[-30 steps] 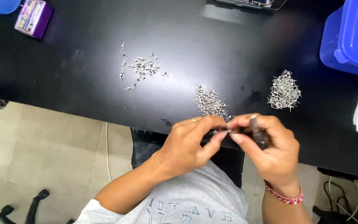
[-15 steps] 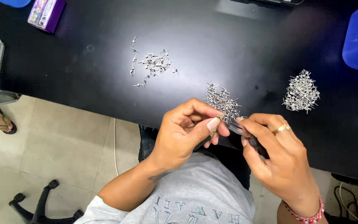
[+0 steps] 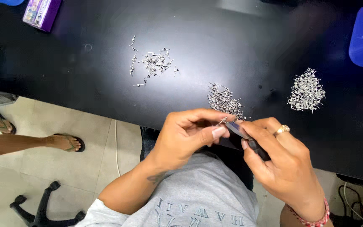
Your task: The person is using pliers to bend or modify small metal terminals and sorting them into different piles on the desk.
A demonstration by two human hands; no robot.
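At the near edge of the black table (image 3: 85,80), the left hand (image 3: 185,136) pinches a small metal pin (image 3: 222,122) between thumb and fingers. The right hand (image 3: 282,162) is closed around a dark-handled tool (image 3: 248,141), its tip touching the pin. A pile of pins (image 3: 225,101) lies just beyond the hands. Another pile (image 3: 306,90) sits far right, and a scattered cluster (image 3: 152,63) far left.

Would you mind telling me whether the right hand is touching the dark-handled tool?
Touching. The head view shows the right hand wrapped around the dark-handled tool, fingers closed over its handle, with no gap visible.
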